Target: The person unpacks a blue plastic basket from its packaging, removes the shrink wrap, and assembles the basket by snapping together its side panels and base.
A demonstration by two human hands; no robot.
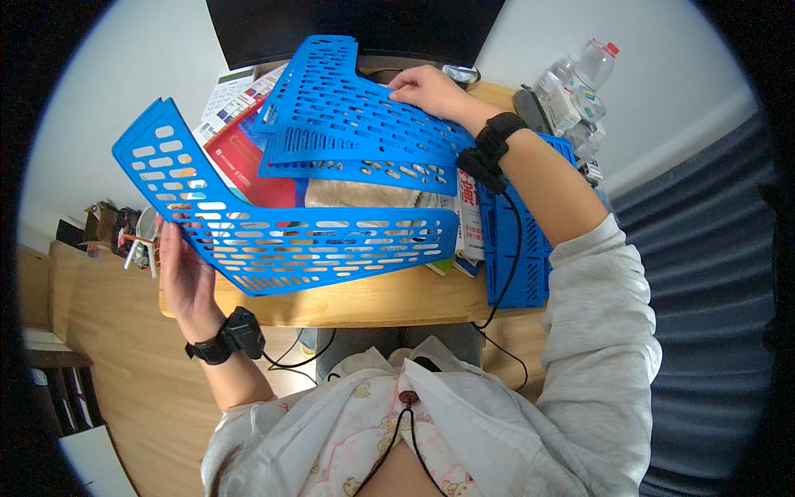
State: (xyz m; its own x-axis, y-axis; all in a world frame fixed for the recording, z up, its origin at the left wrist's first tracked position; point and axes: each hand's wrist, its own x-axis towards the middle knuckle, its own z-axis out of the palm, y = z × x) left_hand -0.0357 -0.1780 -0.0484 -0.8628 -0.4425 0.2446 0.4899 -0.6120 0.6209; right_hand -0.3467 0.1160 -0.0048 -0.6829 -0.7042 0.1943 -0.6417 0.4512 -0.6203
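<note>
A blue perforated plastic file holder (pixel 331 248) is spread above the desk, its slotted panels fanned apart. My left hand (pixel 189 277) grips the near panel at its lower left edge, the fingers partly behind it. Several more panels (pixel 331 103) of the same holder overlap on the far side. My right hand (pixel 431 91) is closed over their far edge, with the fingertips partly hidden. Through the gap between the panels show a red booklet (pixel 240 161) and a beige cloth-like thing (pixel 356 195).
Another blue slotted plastic piece (pixel 513 257) lies on the wooden desk (pixel 356 306) at right, beside books (pixel 470 219). A dark monitor (pixel 356 29) stands behind. Clear plastic bottles (pixel 592 66) crowd the far right corner. A black cable (pixel 517 240) hangs from my right wrist.
</note>
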